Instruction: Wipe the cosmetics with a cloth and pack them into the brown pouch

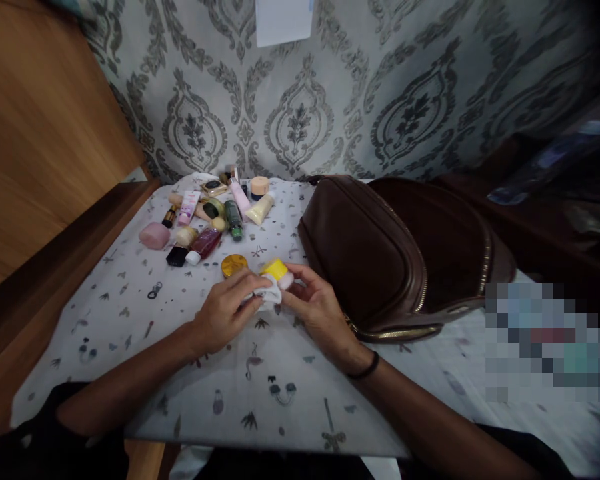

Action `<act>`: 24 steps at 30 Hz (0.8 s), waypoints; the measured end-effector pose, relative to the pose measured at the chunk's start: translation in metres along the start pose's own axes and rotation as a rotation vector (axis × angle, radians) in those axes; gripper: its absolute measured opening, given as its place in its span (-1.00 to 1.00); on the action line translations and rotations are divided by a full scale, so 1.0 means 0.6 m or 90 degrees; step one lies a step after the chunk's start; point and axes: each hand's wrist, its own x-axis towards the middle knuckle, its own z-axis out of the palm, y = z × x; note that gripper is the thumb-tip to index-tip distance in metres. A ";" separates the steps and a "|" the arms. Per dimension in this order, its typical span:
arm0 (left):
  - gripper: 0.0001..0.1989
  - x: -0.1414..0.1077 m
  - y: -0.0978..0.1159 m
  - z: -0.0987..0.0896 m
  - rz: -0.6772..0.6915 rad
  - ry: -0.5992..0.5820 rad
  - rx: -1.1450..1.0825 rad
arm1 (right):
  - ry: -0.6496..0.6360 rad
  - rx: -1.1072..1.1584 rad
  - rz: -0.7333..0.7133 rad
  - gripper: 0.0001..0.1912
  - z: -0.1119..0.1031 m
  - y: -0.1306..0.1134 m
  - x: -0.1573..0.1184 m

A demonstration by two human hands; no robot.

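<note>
Above the middle of a patterned white cloth, my left hand (229,307) pinches a crumpled white wipe (269,293). The wipe touches a small container with a yellow cap (275,269) and a pale body. Around that container's right side my right hand (317,303) has its fingers closed; a dark band circles the wrist. Just behind my left fingertips a round golden tin (234,265) lies on the cloth. Part of the container is hidden by the wipe and fingers.
Several cosmetic tubes and bottles (233,220) lie in a group at the back left, with a pink item (155,235) at its edge. A brown leather bag (365,253) with gold zippers stands right of my hands. Patterned fabric (300,120) hangs behind.
</note>
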 end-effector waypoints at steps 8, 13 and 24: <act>-0.74 -0.002 0.006 0.001 0.030 -0.009 0.065 | -0.038 -0.110 -0.094 -0.57 -0.006 0.013 0.004; -0.75 -0.001 0.001 0.001 -0.009 -0.010 0.045 | -0.055 -0.181 -0.131 -0.65 -0.010 0.019 0.006; -0.79 0.015 0.004 -0.013 -0.175 -0.018 -0.083 | -0.098 -0.159 -0.106 -0.53 -0.006 0.003 0.005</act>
